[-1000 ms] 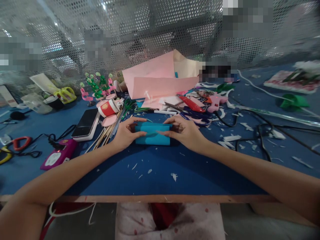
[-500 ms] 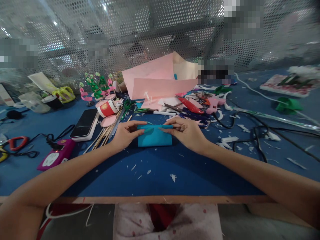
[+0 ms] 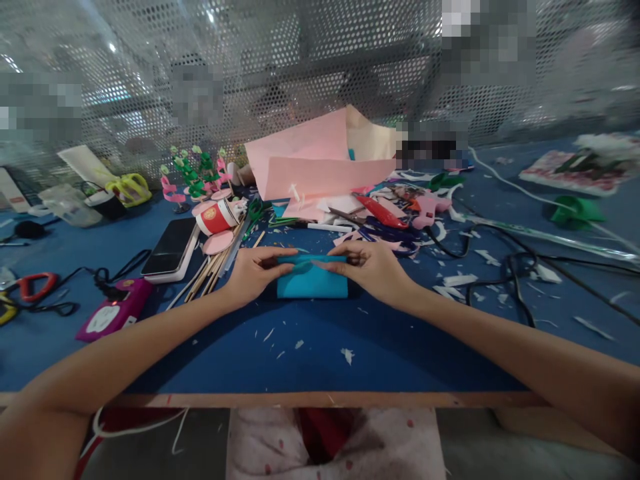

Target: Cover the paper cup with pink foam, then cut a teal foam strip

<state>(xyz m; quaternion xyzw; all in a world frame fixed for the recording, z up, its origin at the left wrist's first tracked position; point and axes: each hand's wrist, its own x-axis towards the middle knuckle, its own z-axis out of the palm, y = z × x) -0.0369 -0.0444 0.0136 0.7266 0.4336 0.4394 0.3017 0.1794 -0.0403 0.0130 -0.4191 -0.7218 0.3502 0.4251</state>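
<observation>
A folded teal sheet (image 3: 313,285) lies flat on the blue table (image 3: 320,353) in front of me. My left hand (image 3: 253,272) pinches its upper left edge, thumb and fingers closed on the fold. My right hand (image 3: 373,267) pinches the upper right edge the same way. The fingertips of both hands nearly meet over the top middle of the sheet.
Behind the sheet lie pink paper sheets (image 3: 320,167), red-handled scissors (image 3: 377,210), a pink glue gun (image 3: 427,207) and black cables (image 3: 505,267). At left are wooden sticks (image 3: 215,267), a phone (image 3: 173,243), a red cup (image 3: 217,217) and a magenta device (image 3: 113,310). Paper scraps litter the table.
The far edge of the teal sheet has been folded over toward me. Both hands stayed on its top edge, fingertips sliding closer together along the fold.
</observation>
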